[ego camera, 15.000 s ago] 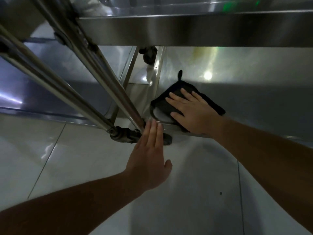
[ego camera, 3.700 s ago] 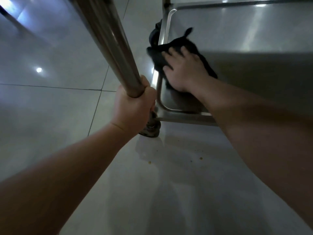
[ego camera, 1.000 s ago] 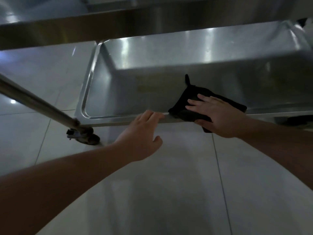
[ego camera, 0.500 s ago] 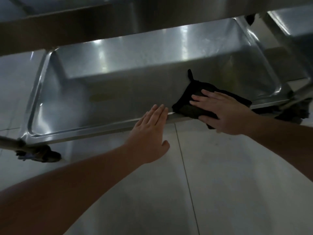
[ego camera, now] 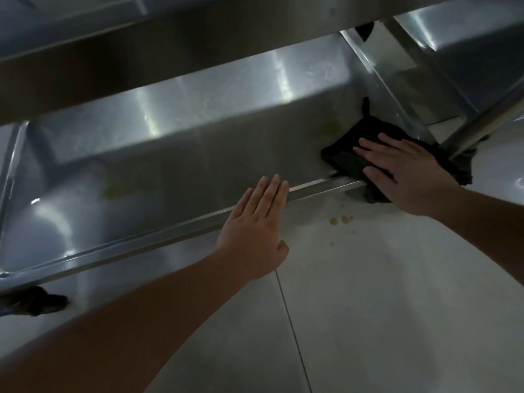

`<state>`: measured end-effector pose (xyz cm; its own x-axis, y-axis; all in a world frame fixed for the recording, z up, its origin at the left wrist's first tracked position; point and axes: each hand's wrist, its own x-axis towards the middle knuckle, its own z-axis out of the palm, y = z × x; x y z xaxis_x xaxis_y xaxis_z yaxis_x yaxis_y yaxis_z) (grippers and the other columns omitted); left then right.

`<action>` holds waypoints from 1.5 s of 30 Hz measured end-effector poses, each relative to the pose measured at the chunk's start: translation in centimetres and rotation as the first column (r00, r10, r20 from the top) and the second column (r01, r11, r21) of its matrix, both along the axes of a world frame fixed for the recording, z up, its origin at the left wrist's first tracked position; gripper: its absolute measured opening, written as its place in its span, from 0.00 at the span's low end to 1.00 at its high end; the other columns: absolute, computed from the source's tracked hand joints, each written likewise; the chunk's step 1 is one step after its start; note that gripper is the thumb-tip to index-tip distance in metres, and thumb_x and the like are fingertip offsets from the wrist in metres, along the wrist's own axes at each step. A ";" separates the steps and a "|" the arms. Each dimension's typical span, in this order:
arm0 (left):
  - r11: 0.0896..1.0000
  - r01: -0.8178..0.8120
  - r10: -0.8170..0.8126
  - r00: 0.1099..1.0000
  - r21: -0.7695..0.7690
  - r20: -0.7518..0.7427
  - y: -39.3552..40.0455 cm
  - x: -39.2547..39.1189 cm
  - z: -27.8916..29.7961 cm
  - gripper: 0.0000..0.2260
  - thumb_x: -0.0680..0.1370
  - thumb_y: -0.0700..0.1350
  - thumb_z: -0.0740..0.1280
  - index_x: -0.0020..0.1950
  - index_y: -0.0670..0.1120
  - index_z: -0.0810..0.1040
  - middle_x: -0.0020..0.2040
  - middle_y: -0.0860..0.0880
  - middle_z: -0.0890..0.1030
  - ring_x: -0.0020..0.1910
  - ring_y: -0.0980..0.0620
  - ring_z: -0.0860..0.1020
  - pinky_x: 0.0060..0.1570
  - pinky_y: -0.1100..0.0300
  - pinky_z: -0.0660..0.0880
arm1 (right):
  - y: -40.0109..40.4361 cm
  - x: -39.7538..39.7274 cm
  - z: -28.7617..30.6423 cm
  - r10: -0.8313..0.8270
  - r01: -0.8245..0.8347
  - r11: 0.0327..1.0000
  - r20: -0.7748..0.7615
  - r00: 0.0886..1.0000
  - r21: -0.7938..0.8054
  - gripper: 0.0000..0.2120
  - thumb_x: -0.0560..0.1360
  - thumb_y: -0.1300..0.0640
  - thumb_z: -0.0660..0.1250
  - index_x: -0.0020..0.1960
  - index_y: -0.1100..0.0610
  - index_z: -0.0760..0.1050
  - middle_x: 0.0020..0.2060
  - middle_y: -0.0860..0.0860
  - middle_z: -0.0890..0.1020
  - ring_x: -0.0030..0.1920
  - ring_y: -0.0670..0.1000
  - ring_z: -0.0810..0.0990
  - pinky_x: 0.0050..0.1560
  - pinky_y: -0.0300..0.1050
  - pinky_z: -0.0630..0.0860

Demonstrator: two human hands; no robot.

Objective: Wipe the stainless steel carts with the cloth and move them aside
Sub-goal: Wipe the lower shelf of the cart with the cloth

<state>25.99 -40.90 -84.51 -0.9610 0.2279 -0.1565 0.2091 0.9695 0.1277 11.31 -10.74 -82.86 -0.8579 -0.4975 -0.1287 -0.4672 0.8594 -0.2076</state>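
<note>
The stainless steel cart's bottom shelf [ego camera: 175,154] is a shallow tray that fills the middle of the head view. A black cloth [ego camera: 347,157] lies in its near right corner and hangs over the front rim. My right hand [ego camera: 405,177] lies flat on the cloth, fingers spread, pressing it down. My left hand [ego camera: 255,225] is flat and open, fingertips resting on the front rim [ego camera: 170,236] near its middle. Yellowish smears [ego camera: 330,127] mark the shelf just left of the cloth.
The cart's upper shelf [ego camera: 141,38] overhangs across the top. A second steel cart [ego camera: 467,46] stands at the upper right, with a slanted leg [ego camera: 482,123] close to the cloth. A black caster [ego camera: 34,303] sits at the lower left. Yellow drips [ego camera: 340,219] spot the light tiled floor.
My right hand has slid the cloth rightward along the shelf into its near right corner. My left hand stays on the front rim. The view has shifted, showing more of the second cart.
</note>
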 end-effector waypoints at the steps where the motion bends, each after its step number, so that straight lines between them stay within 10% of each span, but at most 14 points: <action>1: 1.000 0.007 -0.007 1.000 -0.010 -0.016 -0.2 0.1 -0.2 0.46 0.79 0.59 0.60 0.85 0.48 0.32 0.86 0.50 0.33 0.83 0.52 0.32 0.83 0.51 0.37 | 0.3 -0.1 -0.2 -0.054 0.054 0.998 -0.018 0.998 -0.012 0.30 0.83 0.34 0.43 0.82 0.40 0.59 0.81 0.37 0.59 0.83 0.45 0.52 0.82 0.52 0.51; 13: 0.998 0.059 -0.058 0.998 0.005 -0.014 -1.1 -0.1 -0.4 0.48 0.75 0.65 0.58 0.86 0.50 0.35 0.86 0.52 0.36 0.84 0.54 0.33 0.83 0.52 0.40 | -7.0 -10.7 -0.2 -0.464 0.464 0.886 0.014 0.886 -0.008 0.29 0.85 0.44 0.45 0.85 0.49 0.51 0.85 0.47 0.51 0.84 0.60 0.45 0.81 0.60 0.46; 23: 0.997 0.071 -0.071 0.998 0.006 0.001 -1.2 0.0 -0.3 0.49 0.75 0.65 0.59 0.85 0.50 0.32 0.85 0.52 0.33 0.83 0.53 0.32 0.81 0.54 0.35 | -11.5 -3.1 0.2 0.241 -0.238 0.967 0.016 0.970 -0.089 0.30 0.82 0.38 0.53 0.82 0.43 0.61 0.82 0.41 0.61 0.83 0.49 0.54 0.82 0.52 0.52; 33: 0.998 0.053 -0.054 0.998 0.039 0.019 -1.0 -0.1 -0.1 0.49 0.75 0.63 0.62 0.86 0.50 0.36 0.86 0.53 0.35 0.83 0.54 0.32 0.81 0.56 0.33 | -11.4 -14.5 0.2 -0.411 0.412 0.911 0.071 0.909 0.001 0.32 0.83 0.41 0.45 0.85 0.49 0.49 0.85 0.47 0.48 0.84 0.60 0.44 0.82 0.60 0.43; 40: 0.997 0.076 -0.075 0.995 -0.003 0.065 -0.9 -0.2 0.2 0.48 0.78 0.65 0.57 0.83 0.51 0.27 0.83 0.52 0.27 0.79 0.55 0.24 0.77 0.55 0.28 | -21.2 -6.3 0.6 0.234 -0.228 0.971 0.098 0.967 -0.071 0.31 0.82 0.37 0.50 0.84 0.43 0.55 0.83 0.40 0.54 0.84 0.51 0.48 0.82 0.54 0.48; 45: 0.994 0.081 -0.089 0.990 0.077 0.108 -1.3 -0.7 0.5 0.42 0.82 0.66 0.53 0.85 0.51 0.31 0.84 0.54 0.30 0.81 0.56 0.27 0.79 0.55 0.31 | -14.1 -4.7 0.4 0.162 -0.159 0.978 0.009 0.987 -0.131 0.30 0.81 0.37 0.59 0.81 0.44 0.64 0.81 0.43 0.63 0.82 0.51 0.58 0.82 0.52 0.53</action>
<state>25.29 -42.17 -83.97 -0.9154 0.3225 -0.2409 0.2709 0.9362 0.2239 6.61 -24.88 -82.46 -0.7635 -0.6421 -0.0698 -0.5917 0.7387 -0.3228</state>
